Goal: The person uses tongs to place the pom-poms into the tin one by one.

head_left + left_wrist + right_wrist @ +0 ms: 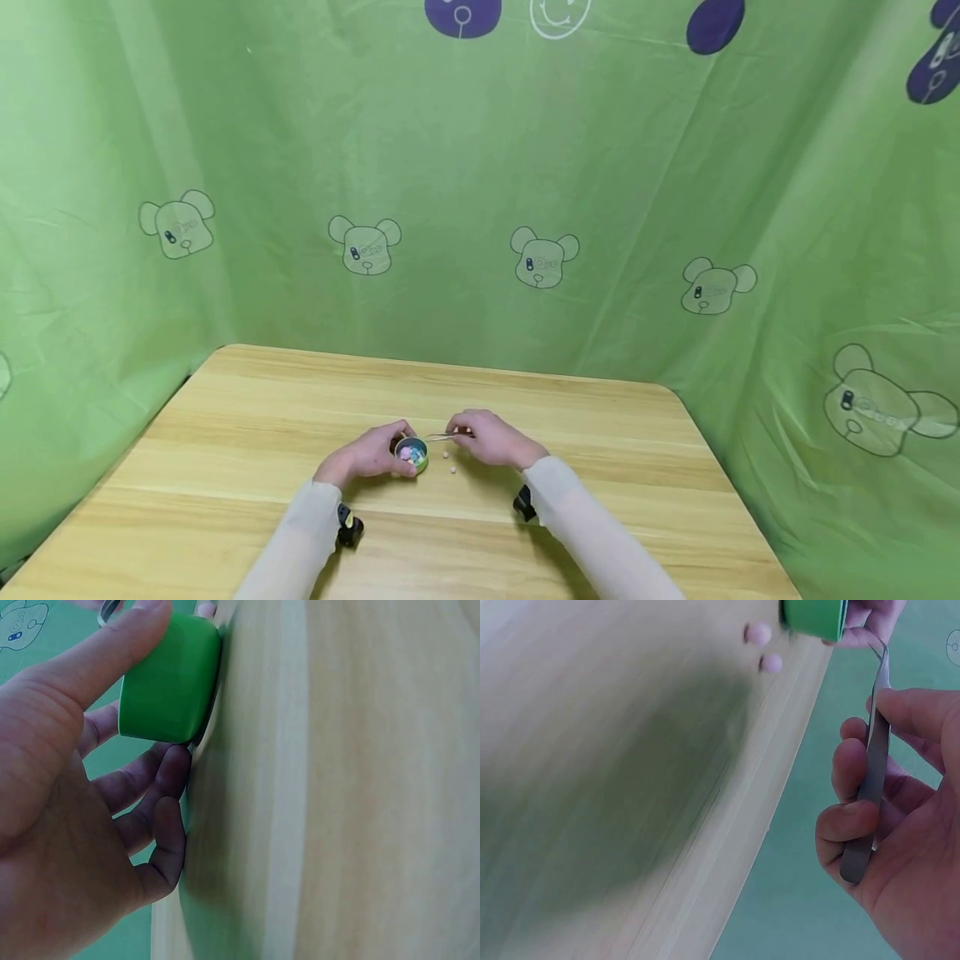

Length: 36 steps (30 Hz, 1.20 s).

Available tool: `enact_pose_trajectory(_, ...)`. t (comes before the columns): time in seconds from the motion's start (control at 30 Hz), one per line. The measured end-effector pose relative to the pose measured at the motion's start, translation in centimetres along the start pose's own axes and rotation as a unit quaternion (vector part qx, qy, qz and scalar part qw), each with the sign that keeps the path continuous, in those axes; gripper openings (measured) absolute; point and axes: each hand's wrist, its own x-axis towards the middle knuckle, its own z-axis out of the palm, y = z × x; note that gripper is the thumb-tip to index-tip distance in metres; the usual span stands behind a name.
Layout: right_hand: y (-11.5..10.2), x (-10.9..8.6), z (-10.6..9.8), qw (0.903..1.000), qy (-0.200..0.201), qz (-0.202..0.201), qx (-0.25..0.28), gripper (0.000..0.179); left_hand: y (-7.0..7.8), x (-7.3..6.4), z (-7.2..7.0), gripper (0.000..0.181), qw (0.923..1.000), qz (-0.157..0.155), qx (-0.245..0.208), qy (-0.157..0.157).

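Observation:
A small green cup [423, 465] stands on the table, with pink, blue and pale pieces inside. My left hand [369, 452] holds it from the left, thumb on the near side and fingers behind. In the left wrist view the thumb lies along the smooth wall of the cup [169, 686]. Metal tweezers [877, 761] are pinched in my right hand [491, 437]; their bent tips point at the cup, and I see nothing between them. Two small pale pink balls, one [759, 633] beside the other [771, 663], lie on the table just right of the cup.
The wooden table [600, 483] stretches out around both hands, its far edge against a green curtain [450, 167] printed with bear faces. A black wrist camera [349, 530] sits under the left forearm, another [524, 503] under the right.

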Motion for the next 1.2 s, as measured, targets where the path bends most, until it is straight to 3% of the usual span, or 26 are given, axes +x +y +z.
enact_pose_trajectory(0.5, 2.1, -1.7, 0.1, 0.9998, -0.02, 0.003, -0.007, 0.013, 0.0, 0.0, -0.2, 0.043, 1.0, -0.003, 0.001, -0.002)
enact_pose_trajectory(1.2, 3.0, -1.7, 0.8, 0.9996, -0.027, 0.003, -0.009, 0.011, 0.2, -0.1, 0.0, 0.044, 1.0, 0.005, 0.002, -0.002)
